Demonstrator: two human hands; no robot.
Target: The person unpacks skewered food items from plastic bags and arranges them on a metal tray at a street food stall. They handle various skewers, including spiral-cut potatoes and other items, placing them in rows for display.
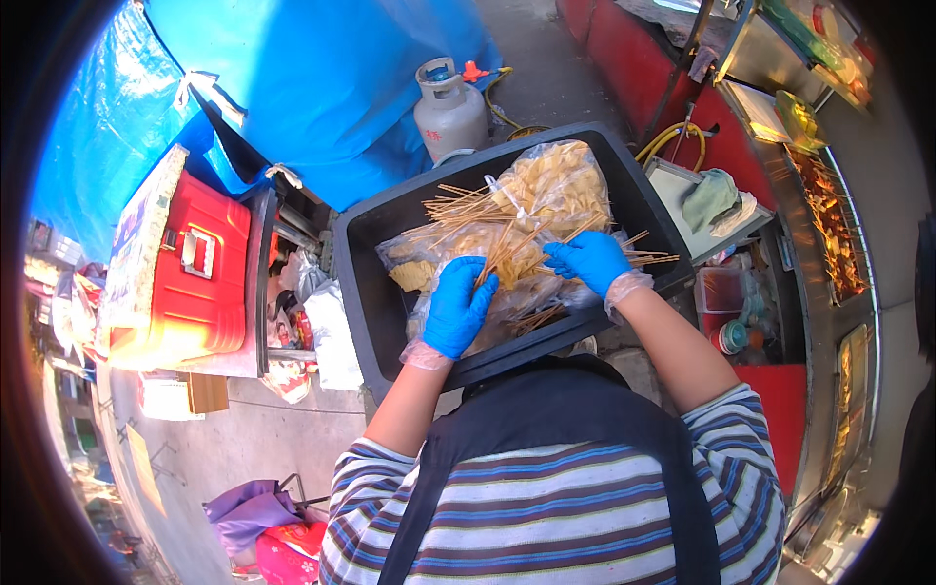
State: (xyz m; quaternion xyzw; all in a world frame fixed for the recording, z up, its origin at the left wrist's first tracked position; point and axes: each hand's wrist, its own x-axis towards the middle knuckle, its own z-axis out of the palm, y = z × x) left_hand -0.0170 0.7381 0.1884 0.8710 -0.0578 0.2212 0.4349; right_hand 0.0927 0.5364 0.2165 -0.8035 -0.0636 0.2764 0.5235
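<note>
Both my hands wear blue gloves over clear plastic ones, above a large black plastic tub [380,197]. Wooden skewers [500,252] are gripped by my left hand [462,306] at the tub's near left. My right hand [589,262], near the tub's right side, has its fingertips closed on a few thin skewers. Clear plastic bags of pale yellow skewered food lie under and around the hands. A tied bag [559,183] of the same food fills the tub's far right, with a bundle of skewers [464,212] sticking out to its left.
A gas cylinder [450,113] stands beyond the tub, beside a blue tarpaulin [314,88]. To the left is a red cooler box [208,263] on a stand. On the right are a metal tray with a green cloth [711,199], a yellow hose [669,135] and a counter with skewered food [833,227].
</note>
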